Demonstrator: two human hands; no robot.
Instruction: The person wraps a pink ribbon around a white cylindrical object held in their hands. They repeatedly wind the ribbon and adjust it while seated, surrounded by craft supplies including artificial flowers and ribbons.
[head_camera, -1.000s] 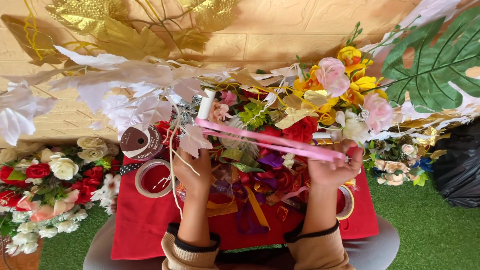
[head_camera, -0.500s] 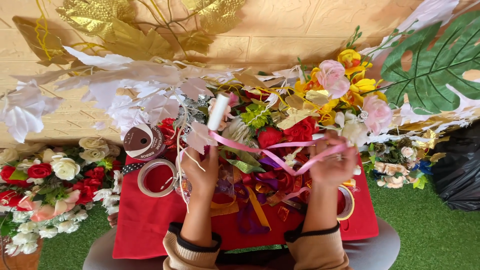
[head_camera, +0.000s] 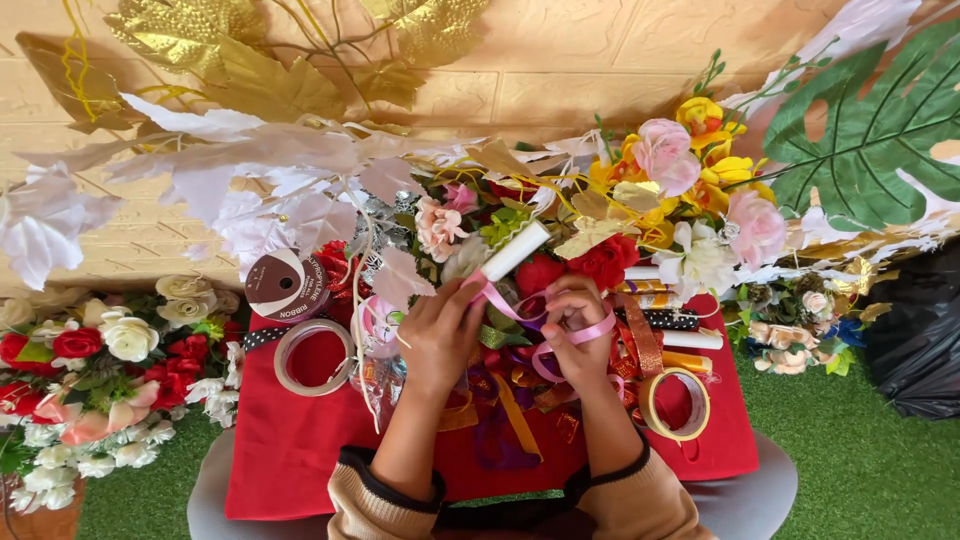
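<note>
Looking down from your head, you faced a tan brick-patterned wall (head_camera: 560, 60) hung with gold and white leaves, above a round grey table (head_camera: 770, 495) draped with a red cloth (head_camera: 290, 440). Artificial flowers (head_camera: 690, 190) in pink, yellow, red and white were banked along the back of it, and a pot of roses (head_camera: 60, 400) stood at your left on green turf. A second before, you had held the pink ribbon (head_camera: 590, 328) stretched taut between hands set well apart; by this moment your hands had come close together over the middle of the cloth, and the ribbon hung slack in loops between them, which suggested you had begun folding it into a bow or knot. Your left hand (head_camera: 440, 335) was closed on the white stem (head_camera: 515, 250) of the bouquet, pinching the ribbon against it. Your right hand (head_camera: 575, 330) was closed around the ribbon's loops, fingers curled. No true container sat on the table, only three hollow rolls: a clear tape ring (head_camera: 312, 355) near your left hand, a yellowish tape ring (head_camera: 678, 403) near your right, and a brown ribbon spool (head_camera: 278, 285) tilted behind. Loose ribbon scraps (head_camera: 510, 410) lay under your wrists.
</note>
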